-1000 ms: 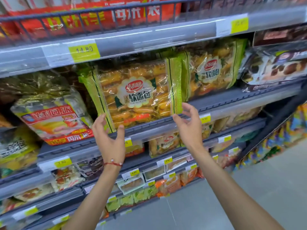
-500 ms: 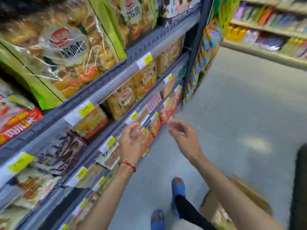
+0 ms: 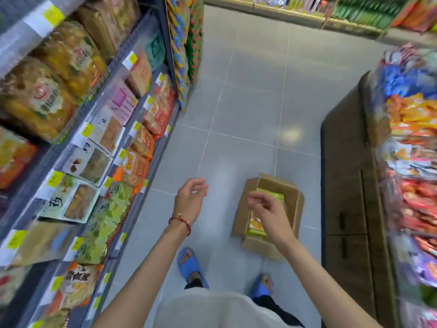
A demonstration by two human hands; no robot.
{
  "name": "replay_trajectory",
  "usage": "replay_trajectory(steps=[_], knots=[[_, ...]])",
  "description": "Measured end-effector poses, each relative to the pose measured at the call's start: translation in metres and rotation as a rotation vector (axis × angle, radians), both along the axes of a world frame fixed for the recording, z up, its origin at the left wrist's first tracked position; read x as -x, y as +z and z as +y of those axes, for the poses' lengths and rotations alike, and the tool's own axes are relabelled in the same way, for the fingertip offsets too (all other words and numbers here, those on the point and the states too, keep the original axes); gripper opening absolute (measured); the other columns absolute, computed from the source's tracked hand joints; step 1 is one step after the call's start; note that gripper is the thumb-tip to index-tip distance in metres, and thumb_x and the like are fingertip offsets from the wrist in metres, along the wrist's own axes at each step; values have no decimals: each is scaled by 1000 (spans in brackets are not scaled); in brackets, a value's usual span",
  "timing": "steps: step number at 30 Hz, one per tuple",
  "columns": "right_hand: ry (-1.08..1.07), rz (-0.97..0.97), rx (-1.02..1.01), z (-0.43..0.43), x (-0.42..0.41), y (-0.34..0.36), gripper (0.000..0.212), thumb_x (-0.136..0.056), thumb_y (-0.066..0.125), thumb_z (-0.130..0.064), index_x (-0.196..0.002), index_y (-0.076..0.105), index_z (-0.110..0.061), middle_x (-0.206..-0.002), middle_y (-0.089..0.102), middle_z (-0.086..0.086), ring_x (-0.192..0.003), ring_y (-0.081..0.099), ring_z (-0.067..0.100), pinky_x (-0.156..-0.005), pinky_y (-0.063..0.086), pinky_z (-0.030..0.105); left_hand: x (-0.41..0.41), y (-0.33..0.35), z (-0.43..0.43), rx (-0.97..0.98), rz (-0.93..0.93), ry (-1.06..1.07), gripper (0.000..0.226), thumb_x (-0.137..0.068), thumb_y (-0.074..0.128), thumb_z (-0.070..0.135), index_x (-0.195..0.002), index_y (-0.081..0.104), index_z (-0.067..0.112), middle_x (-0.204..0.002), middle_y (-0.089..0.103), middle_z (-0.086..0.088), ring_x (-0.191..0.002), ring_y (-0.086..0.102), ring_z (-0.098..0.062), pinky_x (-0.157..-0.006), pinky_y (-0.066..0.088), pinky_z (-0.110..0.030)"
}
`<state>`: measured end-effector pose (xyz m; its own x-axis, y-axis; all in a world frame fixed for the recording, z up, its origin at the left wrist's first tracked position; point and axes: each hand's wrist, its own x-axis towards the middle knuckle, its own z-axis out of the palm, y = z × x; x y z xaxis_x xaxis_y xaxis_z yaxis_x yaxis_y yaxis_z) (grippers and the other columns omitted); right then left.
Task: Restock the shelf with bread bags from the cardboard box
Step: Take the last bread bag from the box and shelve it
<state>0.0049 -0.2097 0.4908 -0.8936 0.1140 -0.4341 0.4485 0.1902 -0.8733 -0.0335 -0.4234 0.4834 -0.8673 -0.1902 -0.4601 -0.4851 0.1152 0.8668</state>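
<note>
- a grey tiled floor (image 3: 248, 102) is running down the aisle, catching a pale patch of glare.
- a pair of blue slippers (image 3: 190, 265) is standing on it at the bottom.
- a dark wooden cabinet (image 3: 343, 185) is standing along the right.
- colourful snack packets (image 3: 416, 129) are lying heaped above it, blurred.
- strips of bright sachets (image 3: 186, 43) are hanging near the top.
- a far rack of goods (image 3: 307, 17) is stretching across the top edge, blurred.

The light is bright and even, coming from above; it makes a pale glare spot on the floor (image 3: 248, 102) beyond the fingers (image 3: 256, 197); shadows are weak; the shelf (image 3: 78, 129) left of the fingers and the snack display (image 3: 411, 162) right of them are smeared by motion blur; the edges bend.
</note>
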Motion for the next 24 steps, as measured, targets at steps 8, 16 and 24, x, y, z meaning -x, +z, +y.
replay_trajectory(steps=[8,16,24], knots=[[-76,-64,47,160,-46,-29,15,-97,68,-18,-110,73,-25,-107,74,0,-103,69,19,-89,56,33,-50,-7,150,-34,-97,-69,19,-90,59,6,-103,64,19,-105,68,-5,-82,63,-11,-80,48,-28],[-67,-190,70,241,-47,-49,16,-98,67,-17,-114,70,-19,-116,71,2,-111,67,22,-92,54,31,-79,-34,234,-47,-186,-6,17,-91,58,8,-99,65,22,-102,68,-6,-85,61,-18,-71,48,-25],[-35,-256,12,275,3,-87,16,-100,64,-18,-112,65,-28,-113,70,-3,-107,67,11,-71,53,12,-41,-104,287,-10,-340,-68,13,-93,57,17,-98,64,27,-108,68,-1,-104,63,-20,-93,49,-31]])
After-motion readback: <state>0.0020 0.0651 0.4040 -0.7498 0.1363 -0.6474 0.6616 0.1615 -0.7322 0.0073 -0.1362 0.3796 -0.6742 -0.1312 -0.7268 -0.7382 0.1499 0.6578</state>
